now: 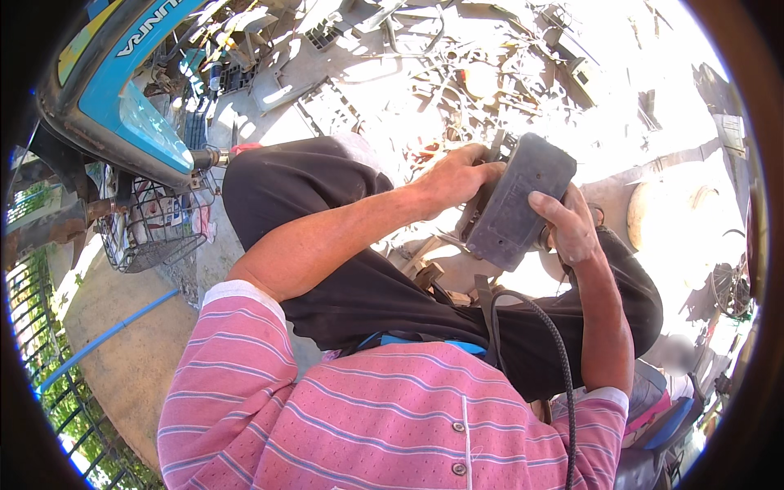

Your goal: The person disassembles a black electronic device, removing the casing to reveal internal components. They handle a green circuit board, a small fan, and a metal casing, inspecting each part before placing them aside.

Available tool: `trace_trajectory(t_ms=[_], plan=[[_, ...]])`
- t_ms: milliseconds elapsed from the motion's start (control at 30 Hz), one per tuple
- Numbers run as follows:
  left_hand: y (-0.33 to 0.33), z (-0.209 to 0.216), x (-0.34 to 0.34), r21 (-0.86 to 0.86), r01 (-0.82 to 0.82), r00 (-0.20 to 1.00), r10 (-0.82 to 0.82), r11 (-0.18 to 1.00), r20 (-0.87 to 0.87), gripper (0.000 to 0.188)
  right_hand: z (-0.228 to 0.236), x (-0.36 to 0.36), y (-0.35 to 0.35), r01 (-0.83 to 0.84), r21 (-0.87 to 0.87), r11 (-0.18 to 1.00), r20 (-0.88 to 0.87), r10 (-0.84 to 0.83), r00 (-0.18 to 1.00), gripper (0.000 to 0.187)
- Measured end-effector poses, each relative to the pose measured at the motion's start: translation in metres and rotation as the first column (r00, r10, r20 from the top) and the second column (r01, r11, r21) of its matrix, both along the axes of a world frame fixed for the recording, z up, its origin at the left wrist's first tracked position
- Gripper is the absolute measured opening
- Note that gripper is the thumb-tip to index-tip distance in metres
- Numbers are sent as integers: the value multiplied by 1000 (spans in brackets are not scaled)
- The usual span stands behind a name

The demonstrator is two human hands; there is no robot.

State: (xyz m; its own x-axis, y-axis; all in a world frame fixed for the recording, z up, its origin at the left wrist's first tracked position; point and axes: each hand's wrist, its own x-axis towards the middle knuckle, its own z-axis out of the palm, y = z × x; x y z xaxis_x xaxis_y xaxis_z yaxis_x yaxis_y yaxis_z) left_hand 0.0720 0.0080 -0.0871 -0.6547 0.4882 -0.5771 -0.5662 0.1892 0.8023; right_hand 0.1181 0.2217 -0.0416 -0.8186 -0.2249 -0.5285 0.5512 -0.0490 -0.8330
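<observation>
Held out over my lap is a dark grey, oblong plastic box [516, 214] with rounded corners, tilted so that its broad face shows. My right hand [574, 229] grips it from the right, with the thumb pressed on that face and the fingers behind it. On the other side my left hand [459, 178] has its fingers bent around the box's upper left edge; the fingertips are partly hidden behind it. What lies on the underside of the box is out of sight.
Scrap parts [506, 86] and a slatted plastic piece [331, 106] litter the sunlit ground ahead. A blue vehicle panel [122, 106] and a wire basket [151, 233] are at the left, above a blue pipe [106, 333]. A black braided cable [557, 343] crosses my lap.
</observation>
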Motion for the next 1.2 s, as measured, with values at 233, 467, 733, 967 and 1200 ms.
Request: trace_trajectory(t_ms=[233,467,733,967,1200], plan=[[-1,-12,-6,-52,65,998,-65,996,17,45,2,-2,2,-60,103,993,-14,61,998,66],[-13,-75,-1,-119,198,980,-193,973,53,53,-10,9,-6,-282,202,938,-31,294,955,54],[-8,-73,-1,-194,346,930,-363,918,-61,31,-16,15,-3,-312,270,911,-22,329,944,53],[-23,-102,-15,-791,509,269,-936,339,-228,23,-15,25,-10,-468,608,641,-32,609,792,52],[-35,-156,-10,-753,654,84,-984,-65,157,26,-24,44,-12,-583,656,479,-32,790,613,50]])
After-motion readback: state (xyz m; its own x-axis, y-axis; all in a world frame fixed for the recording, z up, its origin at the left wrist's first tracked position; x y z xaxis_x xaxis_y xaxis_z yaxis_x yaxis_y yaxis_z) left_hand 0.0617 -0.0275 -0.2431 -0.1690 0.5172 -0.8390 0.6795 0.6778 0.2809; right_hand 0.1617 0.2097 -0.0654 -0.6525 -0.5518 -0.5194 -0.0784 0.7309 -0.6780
